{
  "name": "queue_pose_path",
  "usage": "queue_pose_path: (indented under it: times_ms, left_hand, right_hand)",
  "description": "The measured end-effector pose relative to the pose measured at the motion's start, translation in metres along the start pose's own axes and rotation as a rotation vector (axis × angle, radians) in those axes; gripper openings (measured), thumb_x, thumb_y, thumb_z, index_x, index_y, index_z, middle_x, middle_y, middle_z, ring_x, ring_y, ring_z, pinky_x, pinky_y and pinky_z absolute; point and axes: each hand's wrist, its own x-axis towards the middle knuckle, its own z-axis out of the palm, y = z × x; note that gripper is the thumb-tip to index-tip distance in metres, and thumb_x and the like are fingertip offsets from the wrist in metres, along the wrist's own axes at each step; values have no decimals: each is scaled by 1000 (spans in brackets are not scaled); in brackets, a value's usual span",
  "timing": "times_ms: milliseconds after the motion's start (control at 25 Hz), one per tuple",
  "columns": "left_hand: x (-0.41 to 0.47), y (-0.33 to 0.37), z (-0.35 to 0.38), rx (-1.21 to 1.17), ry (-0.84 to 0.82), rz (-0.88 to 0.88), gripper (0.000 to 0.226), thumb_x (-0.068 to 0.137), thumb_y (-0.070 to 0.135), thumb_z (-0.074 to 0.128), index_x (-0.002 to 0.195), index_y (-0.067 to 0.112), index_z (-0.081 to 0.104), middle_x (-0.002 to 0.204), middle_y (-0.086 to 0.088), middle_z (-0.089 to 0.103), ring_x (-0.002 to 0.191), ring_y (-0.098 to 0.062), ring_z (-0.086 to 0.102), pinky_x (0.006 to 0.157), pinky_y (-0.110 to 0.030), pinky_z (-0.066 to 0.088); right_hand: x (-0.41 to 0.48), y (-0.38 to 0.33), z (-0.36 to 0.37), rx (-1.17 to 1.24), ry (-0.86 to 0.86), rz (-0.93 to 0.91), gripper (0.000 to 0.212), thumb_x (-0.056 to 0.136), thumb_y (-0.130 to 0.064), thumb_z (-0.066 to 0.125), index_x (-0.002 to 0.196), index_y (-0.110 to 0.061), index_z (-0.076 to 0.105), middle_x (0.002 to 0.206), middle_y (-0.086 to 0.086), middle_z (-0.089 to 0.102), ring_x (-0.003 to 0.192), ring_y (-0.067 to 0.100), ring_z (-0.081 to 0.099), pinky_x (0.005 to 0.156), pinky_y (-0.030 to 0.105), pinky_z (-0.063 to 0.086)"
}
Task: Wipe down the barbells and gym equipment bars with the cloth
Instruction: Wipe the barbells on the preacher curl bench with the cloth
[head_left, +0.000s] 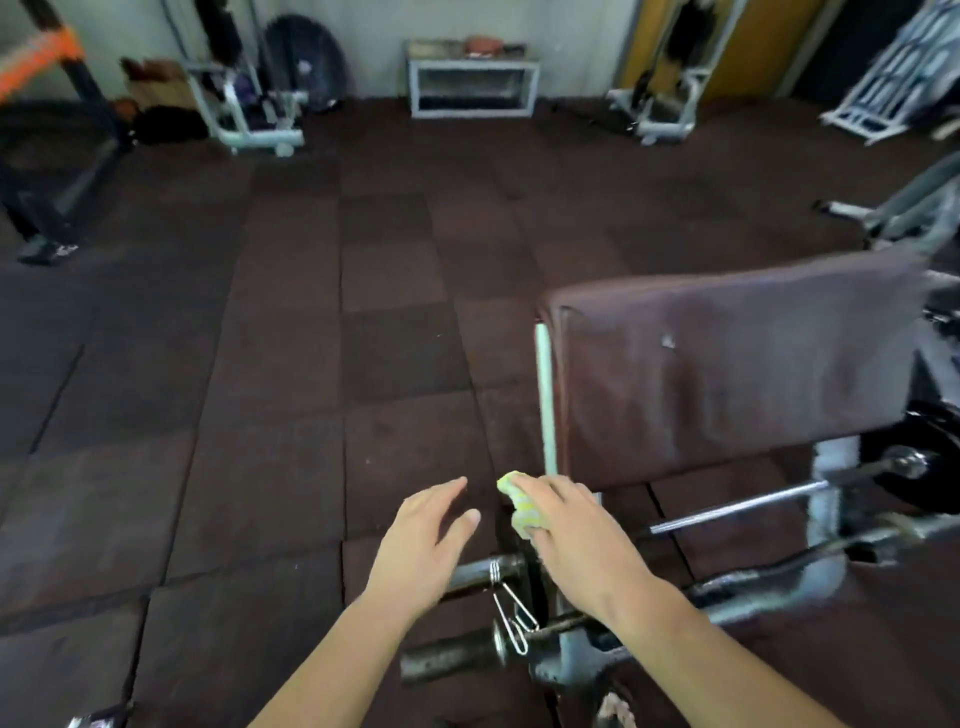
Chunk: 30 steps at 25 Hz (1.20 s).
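**Risk: cloth (519, 503) snag on spring collar (511, 616)**

Right hand (574, 532) pinches the yellow-green cloth just above the barbell (475, 576), near the pad's (727, 374) left edge. Left hand (423, 540) spread, empty, beside it. I reckon loose cloth could catch the spring collar when wiping along that bar.

Floor (291, 364): dark brown rubber tiles, seams visible. Padded bench (727, 374) stands at the near right. Black rack (57, 171) with an orange bar is at the far left. Along the far edge by the wall, left to right: white-frame machine (249, 124), low white open box (472, 85), second white machine (665, 114), blurred.
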Motion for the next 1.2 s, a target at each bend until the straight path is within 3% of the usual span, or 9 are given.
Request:
queue_pose_path:
  times_ms: [160,360,480,600,760,880,960,1080,1200]
  left_hand:
    - [21,72,29,27,-86,194,49,99,48,50,145,33,47,143,20,49,136,0,37,112,-20,30]
    - [23,170,105,31,-248,382,64,89,68,37,144,37,48,141,22,50,133,1,39,113,-25,33]
    - [17,222,162,13,-303,442,70,85,72,34,144,37,49,141,24,49,134,5,36,110,-11,26]
    - [5,285,228,28,-337,499,62,89,66,40,142,36,50,138,25,50,129,18,33,101,1,20]
    - [-8,366,313,68,-388,546,66,89,67,36,142,31,52,139,19,54,133,2,41,108,-12,27]
    - [-12,415,365,77,-419,585,67,88,67,37,141,30,54,139,16,56,132,-3,43,111,-20,31]
    - [-17,446,398,93,-458,637,55,94,57,45,141,29,54,139,15,55,132,-3,42,110,-20,30]
    - [-21,484,439,79,-499,673,45,98,44,51,141,29,54,134,21,52,129,-1,42,106,-16,28]
    - [-11,511,477,42,-540,675,50,94,51,48,139,31,55,132,21,56,128,-1,45,108,-20,34]
  right_hand:
    - [-45,42,-53,24,166,114,64,93,-15,53,144,-48,31,130,-14,48,113,17,48,99,35,46]
    - [-130,128,-110,88,373,336,61,95,-20,55,144,-49,35,125,-23,49,114,12,49,98,29,46]
    - [-183,180,-134,99,442,426,58,97,-23,56,145,-49,35,129,-24,49,118,10,48,101,31,44]
    - [-240,243,-160,153,503,478,56,96,-21,57,145,-45,41,134,-22,51,123,8,49,105,29,43]
    - [-312,324,-192,224,613,553,57,94,-18,60,143,-42,45,133,-18,54,125,7,51,106,29,43]
    - [-358,365,-212,278,726,610,57,92,-14,62,138,-45,47,129,-20,55,120,2,53,103,15,38]
    - [-384,387,-224,305,780,651,56,93,-14,62,138,-44,49,126,-20,56,117,1,54,99,8,35]
    - [-407,413,-241,312,817,695,54,94,-17,61,140,-42,47,126,-18,57,116,3,54,100,18,40]
    - [-417,440,-259,317,837,723,53,95,-16,61,141,-40,48,128,-17,57,117,2,54,103,22,41]
